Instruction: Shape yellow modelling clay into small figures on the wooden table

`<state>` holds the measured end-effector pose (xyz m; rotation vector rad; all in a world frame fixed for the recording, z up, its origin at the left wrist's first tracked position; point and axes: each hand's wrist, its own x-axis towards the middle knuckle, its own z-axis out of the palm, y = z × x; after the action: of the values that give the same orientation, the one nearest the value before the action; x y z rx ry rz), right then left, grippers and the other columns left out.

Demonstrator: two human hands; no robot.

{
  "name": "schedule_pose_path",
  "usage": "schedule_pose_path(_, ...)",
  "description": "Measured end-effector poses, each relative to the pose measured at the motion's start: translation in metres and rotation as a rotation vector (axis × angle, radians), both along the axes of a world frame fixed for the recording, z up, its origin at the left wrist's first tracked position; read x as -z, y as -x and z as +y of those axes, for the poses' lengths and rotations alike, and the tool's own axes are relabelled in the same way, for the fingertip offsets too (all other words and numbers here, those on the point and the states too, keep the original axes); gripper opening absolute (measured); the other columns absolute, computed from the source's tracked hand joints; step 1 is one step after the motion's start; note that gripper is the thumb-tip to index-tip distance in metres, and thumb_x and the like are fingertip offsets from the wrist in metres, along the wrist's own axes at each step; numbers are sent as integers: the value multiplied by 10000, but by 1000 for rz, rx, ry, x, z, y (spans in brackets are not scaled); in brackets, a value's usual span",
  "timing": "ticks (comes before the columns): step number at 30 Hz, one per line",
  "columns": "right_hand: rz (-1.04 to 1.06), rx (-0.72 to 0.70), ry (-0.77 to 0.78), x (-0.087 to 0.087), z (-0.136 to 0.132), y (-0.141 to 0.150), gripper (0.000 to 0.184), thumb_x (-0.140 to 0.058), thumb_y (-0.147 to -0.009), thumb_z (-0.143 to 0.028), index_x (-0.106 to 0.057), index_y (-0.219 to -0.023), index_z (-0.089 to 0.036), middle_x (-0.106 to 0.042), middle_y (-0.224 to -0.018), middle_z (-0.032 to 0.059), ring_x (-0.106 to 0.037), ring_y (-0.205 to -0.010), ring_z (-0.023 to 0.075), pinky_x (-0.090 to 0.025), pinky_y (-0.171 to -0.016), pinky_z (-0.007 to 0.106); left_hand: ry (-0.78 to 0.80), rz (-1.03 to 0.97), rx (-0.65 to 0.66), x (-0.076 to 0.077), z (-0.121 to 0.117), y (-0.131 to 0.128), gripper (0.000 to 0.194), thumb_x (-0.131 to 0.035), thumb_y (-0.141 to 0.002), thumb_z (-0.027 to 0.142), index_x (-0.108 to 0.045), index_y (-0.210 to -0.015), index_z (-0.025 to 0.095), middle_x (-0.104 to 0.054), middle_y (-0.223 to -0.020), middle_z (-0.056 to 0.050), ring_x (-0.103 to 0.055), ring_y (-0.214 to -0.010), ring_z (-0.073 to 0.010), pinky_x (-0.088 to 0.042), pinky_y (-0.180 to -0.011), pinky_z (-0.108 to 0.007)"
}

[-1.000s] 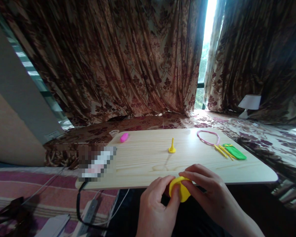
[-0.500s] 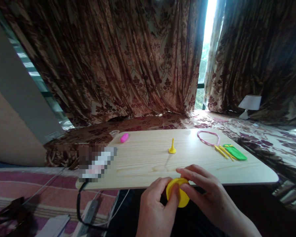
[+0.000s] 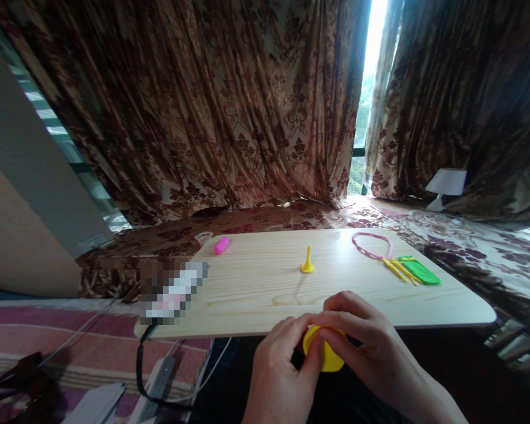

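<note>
Between my two hands, just past the near edge of the table (image 3: 256,294), is a flattened round piece of yellow modelling clay (image 3: 333,358). My left hand (image 3: 285,365) grips its left side, thumb pressed on the face. My right hand (image 3: 366,338) pinches its upper right rim between thumb and fingers. Part of the clay is hidden behind the fingers. Beyond the hands, a yellow clay stand (image 3: 308,263) with a thin upright stem on a round base stands on the tabletop.
A pink clay roll (image 3: 221,245) lies at the far left. On the right are a pink twisted loop (image 3: 355,243), yellow clay strips (image 3: 395,269) and a green clay slab (image 3: 421,272). A black cable (image 3: 140,365) hangs off the left edge, near a power strip (image 3: 161,377).
The yellow clay has shifted slightly right between my hands. My right fingers have closed further over its top rim, and my left fingers reach closer to them.
</note>
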<state>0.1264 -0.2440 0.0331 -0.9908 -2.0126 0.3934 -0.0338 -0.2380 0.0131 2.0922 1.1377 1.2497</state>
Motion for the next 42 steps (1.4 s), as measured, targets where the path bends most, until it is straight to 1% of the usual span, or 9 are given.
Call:
schedule_pose_path(3,-1,-10,-32,2,0,1,253,-510,-886,-173,-638,-1073,-285,-571,-904,43,-544,-848,177,-477,-728,309,-6,-4,14,1,2,1,211,-546,-826,171,-676,-985,220,-669,-821,-39,-634,-787,-182,-523,-711,-279)
schedule_pose_path(8,98,20,-56,7,1,0,368,-562,-850,-166,-549,-1201,-277,-561,-1041,64,-551,-927,187,-497,-768,298,-130,-119,-44,2,6,5,234,-556,-822,133,-673,-1010,210,-667,-878,-43,-624,-833,-173,-516,-750,-278)
schedule_pose_path(14,14,28,-159,6,0,-1,408,-514,-855,-84,-562,-1201,-295,-563,-955,58,-532,-863,183,-477,-709,313,-169,-109,-124,1,6,3,243,-597,-781,127,-681,-997,200,-648,-956,-62,-624,-886,-193,-515,-787,-294)
schedule_pose_path(19,56,21,-207,6,0,1,490,-552,-828,-56,-512,-1250,-302,-552,-1000,61,-527,-883,180,-481,-720,312,-97,-159,-25,-3,4,3,232,-553,-814,109,-689,-976,202,-668,-875,-36,-637,-815,-161,-521,-725,-251)
schedule_pose_path(23,21,4,-246,6,-1,0,505,-541,-816,-18,-533,-1230,-307,-554,-965,54,-522,-850,176,-475,-691,306,-80,-153,-26,-2,3,2,229,-563,-805,112,-665,-990,201,-663,-892,-32,-634,-833,-158,-517,-746,-250)
schedule_pose_path(29,51,52,-295,12,-1,-1,577,-569,-797,-20,-450,-1305,-267,-538,-1058,81,-524,-935,192,-484,-758,320,-298,-139,-126,3,6,5,281,-565,-734,32,-631,-951,199,-650,-935,-37,-624,-881,-174,-512,-776,-269)
schedule_pose_path(32,64,47,-364,16,-1,-2,534,-551,-783,16,-506,-1260,-220,-529,-1041,95,-528,-913,194,-487,-724,318,-424,-126,-139,4,6,7,325,-570,-707,13,-604,-976,193,-643,-948,-48,-621,-891,-183,-514,-774,-279)
schedule_pose_path(37,118,25,-510,12,-2,4,517,-537,-727,81,-563,-1189,-152,-537,-980,110,-522,-862,198,-492,-672,324,-504,-87,-153,1,3,10,291,-610,-710,40,-596,-964,181,-621,-898,-47,-606,-847,-178,-507,-730,-281)
schedule_pose_path(42,160,62,-539,10,-4,14,466,-556,-712,62,-584,-1129,-144,-546,-943,104,-528,-830,196,-501,-654,322,-532,-76,-136,-1,0,11,320,-620,-707,34,-595,-987,187,-593,-922,-51,-586,-850,-178,-499,-714,-280)
